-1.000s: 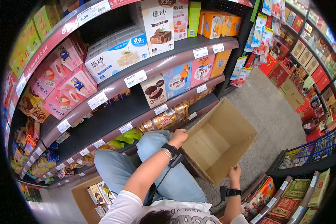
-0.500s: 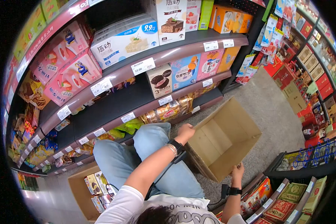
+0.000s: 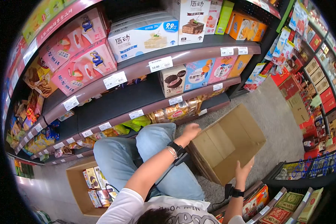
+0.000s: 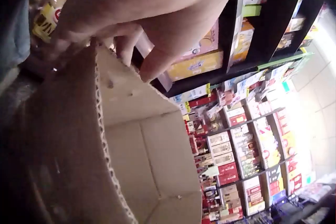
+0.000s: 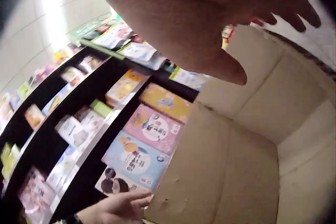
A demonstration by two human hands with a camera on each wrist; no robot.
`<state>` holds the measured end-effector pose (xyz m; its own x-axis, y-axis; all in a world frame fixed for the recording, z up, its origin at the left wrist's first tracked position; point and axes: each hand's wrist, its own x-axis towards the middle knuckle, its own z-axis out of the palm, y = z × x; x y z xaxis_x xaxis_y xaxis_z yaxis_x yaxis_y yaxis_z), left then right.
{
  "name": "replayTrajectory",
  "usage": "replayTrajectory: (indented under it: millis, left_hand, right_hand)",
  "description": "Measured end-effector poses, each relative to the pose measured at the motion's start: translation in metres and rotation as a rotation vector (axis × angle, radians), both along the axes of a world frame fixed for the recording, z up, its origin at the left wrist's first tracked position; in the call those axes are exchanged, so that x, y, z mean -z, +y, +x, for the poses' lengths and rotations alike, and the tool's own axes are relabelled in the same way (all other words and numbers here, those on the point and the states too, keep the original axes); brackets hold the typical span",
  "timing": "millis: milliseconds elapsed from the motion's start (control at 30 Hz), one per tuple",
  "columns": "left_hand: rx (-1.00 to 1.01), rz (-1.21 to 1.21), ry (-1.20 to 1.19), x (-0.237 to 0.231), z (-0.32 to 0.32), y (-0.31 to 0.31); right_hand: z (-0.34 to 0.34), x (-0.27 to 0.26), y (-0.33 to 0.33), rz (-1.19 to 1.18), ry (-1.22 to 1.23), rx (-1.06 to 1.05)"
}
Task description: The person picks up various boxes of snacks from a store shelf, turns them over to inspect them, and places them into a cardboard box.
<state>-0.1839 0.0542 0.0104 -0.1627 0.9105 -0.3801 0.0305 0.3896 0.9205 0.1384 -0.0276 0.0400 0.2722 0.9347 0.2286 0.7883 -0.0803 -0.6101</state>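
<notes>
An open-topped cardboard box (image 3: 220, 145) stands tilted on the grey floor in front of the person's knees, its bare inner walls in view. At its left corner, the left hand (image 3: 191, 133) grips the rim; in the left wrist view the thumb (image 4: 152, 66) lies over the inner side of the cardboard wall (image 4: 142, 103). The right hand (image 3: 244, 172) is at the box's near right side, fingers straight and spread. Seen from the right wrist, that hand (image 5: 210, 24) hovers over the rim with thumb and fingers apart, holding nothing.
A second cardboard box (image 3: 75, 186) with small snack packs stands left of the knees. Ahead run shelves with pink cake boxes (image 3: 86, 65), white cake boxes (image 3: 143, 39) and a blue box (image 3: 200, 74). At the lower right is a low rack with red packs (image 3: 276, 216).
The right hand has let go of the box's rim and spread its fingers. The left hand stays at its corner. The head view has shifted, so the shelves sit further right.
</notes>
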Motion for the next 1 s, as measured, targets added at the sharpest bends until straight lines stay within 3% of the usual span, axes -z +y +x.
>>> replayTrajectory:
  millis: [33,100,167,200,233,300,367,500,600,833,1000]
  left_hand:
    - [-0.074,0.057,0.019,0.004,-0.006,0.004]
    - [-0.180,0.137,0.057,-0.011,-0.020,0.007]
    - [-0.275,0.228,0.005,-0.029,-0.040,0.014]
    - [-0.282,0.212,0.132,-0.045,-0.051,0.015]
    - [-0.322,0.238,0.114,-0.052,-0.061,0.018]
    - [-0.402,0.281,0.097,-0.058,-0.080,0.024]
    - [-0.482,0.318,0.108,-0.062,-0.101,0.032]
    - [-0.500,0.479,0.372,-0.082,-0.130,0.036]
    - [-0.484,0.520,0.629,-0.098,-0.140,0.041]
    - [-0.449,0.475,0.804,-0.114,-0.149,0.054]
    - [-0.447,0.496,0.839,-0.105,-0.155,0.053]
  right_hand:
    - [-0.027,-0.044,0.006,0.041,-0.068,-0.032]
    - [-0.058,-0.095,0.019,-0.013,0.108,-0.290]
    - [-0.095,-0.129,0.029,-0.147,0.478,-0.480]
    - [-0.115,-0.150,0.033,-0.210,0.576,-0.649]
    - [-0.136,-0.166,0.040,-0.273,0.672,-0.819]
    - [-0.177,-0.177,0.057,-0.295,0.664,-0.982]
    - [-0.215,-0.186,0.079,-0.270,0.382,-1.125]
    - [-0.289,-0.131,0.143,0.198,0.079,-1.077]
    - [-0.331,-0.131,0.166,0.239,-0.033,-0.985]
    - [-0.359,-0.129,0.188,0.154,-0.206,-0.858]
    - [-0.350,-0.115,0.187,0.198,-0.150,-0.819]
